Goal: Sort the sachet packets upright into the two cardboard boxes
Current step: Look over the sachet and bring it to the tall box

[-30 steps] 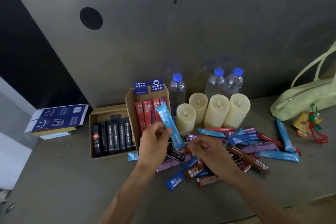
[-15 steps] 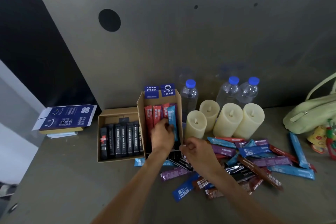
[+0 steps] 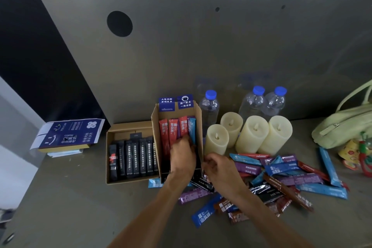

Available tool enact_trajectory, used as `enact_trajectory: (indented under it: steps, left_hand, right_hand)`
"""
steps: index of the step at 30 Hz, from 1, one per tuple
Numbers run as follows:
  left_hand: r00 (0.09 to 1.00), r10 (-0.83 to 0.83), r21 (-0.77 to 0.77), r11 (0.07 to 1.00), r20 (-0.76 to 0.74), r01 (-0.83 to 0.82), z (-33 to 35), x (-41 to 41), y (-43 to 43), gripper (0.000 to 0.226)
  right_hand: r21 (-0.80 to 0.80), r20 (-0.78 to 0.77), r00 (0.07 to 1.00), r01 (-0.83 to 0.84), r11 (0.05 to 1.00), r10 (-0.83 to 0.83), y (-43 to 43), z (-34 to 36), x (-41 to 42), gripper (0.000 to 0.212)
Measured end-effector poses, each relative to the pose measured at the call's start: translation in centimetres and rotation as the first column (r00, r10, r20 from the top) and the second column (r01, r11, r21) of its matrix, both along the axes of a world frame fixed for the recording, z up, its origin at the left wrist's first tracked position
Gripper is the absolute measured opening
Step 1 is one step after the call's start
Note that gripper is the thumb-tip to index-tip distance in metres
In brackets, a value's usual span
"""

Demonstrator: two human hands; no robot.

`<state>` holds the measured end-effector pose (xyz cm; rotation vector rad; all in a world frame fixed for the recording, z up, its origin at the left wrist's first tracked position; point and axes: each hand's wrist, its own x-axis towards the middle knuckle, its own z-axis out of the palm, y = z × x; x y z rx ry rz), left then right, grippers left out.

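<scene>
Grey tabletop (image 3: 60, 207): upright red, blue sachets (image 3: 177, 130) boxed.

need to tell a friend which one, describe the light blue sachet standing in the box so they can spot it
Find the taller box beside the candles. The blue sachet stands upright against its right wall, just above the left hand; it is the only blue one there, beside red ones.

A grey-green table (image 3: 70, 207) fills the lower frame. At centre two open boxes touch: a low box (image 3: 112, 159) of black sachets and a taller box (image 3: 198, 127) of coloured ones. Right of them stand four candles (image 3: 251, 135), three bottles (image 3: 251, 102) behind. Loose sachets (image 3: 302, 177) lie lower right, a green bag (image 3: 342, 125) far right, a blue carton (image 3: 68, 135) at left
</scene>
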<state>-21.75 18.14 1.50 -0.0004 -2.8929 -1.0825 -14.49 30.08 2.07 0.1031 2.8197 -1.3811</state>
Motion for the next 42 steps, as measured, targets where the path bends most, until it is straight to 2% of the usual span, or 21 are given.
enact_trajectory:
  steps: [14, 30, 34, 37, 40, 42]
  left_hand:
    - [0.998, -0.067, -0.109, 0.992, 0.019, 0.068, 0.3, -1.0, 0.2, 0.017]
    - [0.991, -0.134, 0.069, 0.989, 0.021, 0.132, -0.1, 1.3, -1.5, 0.022]
    - [0.985, -0.147, 0.148, 0.976, -0.093, 0.16, -0.1, 4.7, -2.9, 0.013]
    - [0.966, -0.171, 0.208, 0.955, -0.195, 0.212, -0.3, 8.4, -4.2, 0.017]
    - [0.966, -0.203, 0.219, 0.947, -0.158, 0.235, -1.4, 11.4, -5.2, 0.017]
    - [0.961, -0.263, 0.16, 0.948, -0.087, 0.274, -2.5, 12.5, -5.1, 0.014]
  right_hand:
    - [0.003, 0.025, 1.0, -0.003, 1.0, 0.003, 0.1, -0.3, 0.0, 0.006]
    - [0.043, 0.029, 0.999, 0.033, 0.999, -0.034, 2.7, -1.0, 2.5, 0.006]
    - [0.066, 0.036, 0.997, 0.066, 0.996, -0.068, 4.6, -1.1, 4.7, 0.011]
    - [0.122, 0.048, 0.996, 0.073, 0.99, -0.079, 5.8, -1.3, 6.5, 0.013]
    - [0.149, 0.034, 0.994, 0.095, 0.984, -0.101, 6.6, -1.4, 8.1, 0.012]
    - [0.158, 0.015, 0.992, 0.12, 0.98, -0.124, 7.0, -1.6, 9.0, 0.011]
